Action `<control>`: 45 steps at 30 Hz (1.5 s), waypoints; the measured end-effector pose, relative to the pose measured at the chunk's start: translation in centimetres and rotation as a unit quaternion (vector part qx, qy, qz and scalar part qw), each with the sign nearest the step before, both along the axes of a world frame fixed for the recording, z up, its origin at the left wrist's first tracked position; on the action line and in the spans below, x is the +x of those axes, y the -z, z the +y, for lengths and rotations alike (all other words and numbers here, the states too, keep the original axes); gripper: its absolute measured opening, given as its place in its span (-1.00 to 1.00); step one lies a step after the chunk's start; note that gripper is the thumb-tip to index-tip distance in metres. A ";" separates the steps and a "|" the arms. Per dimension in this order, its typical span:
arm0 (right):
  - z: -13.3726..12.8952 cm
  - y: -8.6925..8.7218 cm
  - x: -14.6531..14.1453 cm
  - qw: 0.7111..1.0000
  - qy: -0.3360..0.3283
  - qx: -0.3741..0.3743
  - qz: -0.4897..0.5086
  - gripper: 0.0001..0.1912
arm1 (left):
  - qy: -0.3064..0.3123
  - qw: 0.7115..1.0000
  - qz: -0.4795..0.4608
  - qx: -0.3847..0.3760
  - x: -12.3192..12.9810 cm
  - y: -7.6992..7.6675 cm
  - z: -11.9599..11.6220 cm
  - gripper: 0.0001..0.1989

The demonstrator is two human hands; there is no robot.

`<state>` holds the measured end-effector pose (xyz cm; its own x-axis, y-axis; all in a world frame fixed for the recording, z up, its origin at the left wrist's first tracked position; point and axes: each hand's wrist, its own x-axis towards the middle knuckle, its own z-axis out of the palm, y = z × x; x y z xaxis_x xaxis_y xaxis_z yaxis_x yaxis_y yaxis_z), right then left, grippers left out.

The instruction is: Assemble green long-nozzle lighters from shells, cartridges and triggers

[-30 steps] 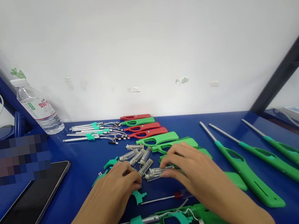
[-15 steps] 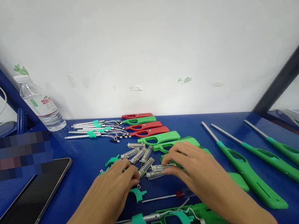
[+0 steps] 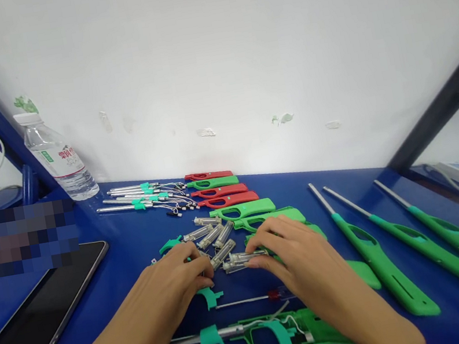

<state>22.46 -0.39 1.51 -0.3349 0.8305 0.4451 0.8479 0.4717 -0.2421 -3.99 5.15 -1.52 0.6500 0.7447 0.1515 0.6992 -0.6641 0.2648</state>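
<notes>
My right hand (image 3: 289,250) is closed, its thumb and fingers around the end of a clear lighter fuel tank (image 3: 243,256). Several more clear tanks (image 3: 225,252) lie loosely between my hands. My left hand (image 3: 181,277) has its fingers curled together beside them; what they hold, if anything, is hidden. Turquoise triggers (image 3: 210,297) lie around my left hand. In front of my wrists rests an opened green lighter shell (image 3: 314,325), with a metal tube (image 3: 230,332), a turquoise trigger and white wire laid in it. A screwdriver (image 3: 273,294) with a red and clear handle lies behind it.
Green and red handle shells (image 3: 228,200) line the back, beside metal tubes (image 3: 125,207) with wires. Long green lighters (image 3: 386,269) lie at right. A phone (image 3: 53,301) and a water bottle (image 3: 61,159) are at left. A white wall (image 3: 212,69) stands behind the blue table.
My left hand has shifted slightly, and the small metal piece seen under its fingertips no longer shows. My right hand stays at the same tank. The view has moved a little.
</notes>
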 end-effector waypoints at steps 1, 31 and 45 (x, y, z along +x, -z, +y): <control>0.0 0.0 0.0 1.000 -0.001 -0.003 -0.001 -0.83 | -0.001 1.000 -0.001 0.003 0.0 0.2 0.0 -0.73; -0.6 -0.5 -0.6 0.995 -0.011 -0.069 0.065 -0.82 | -0.049 0.986 -0.140 0.080 0.7 -1.1 -0.6 -0.74; -2.5 -0.8 -3.8 0.890 0.061 -0.229 0.391 -0.46 | -0.052 0.948 -0.310 0.058 2.5 -4.2 -3.2 -0.79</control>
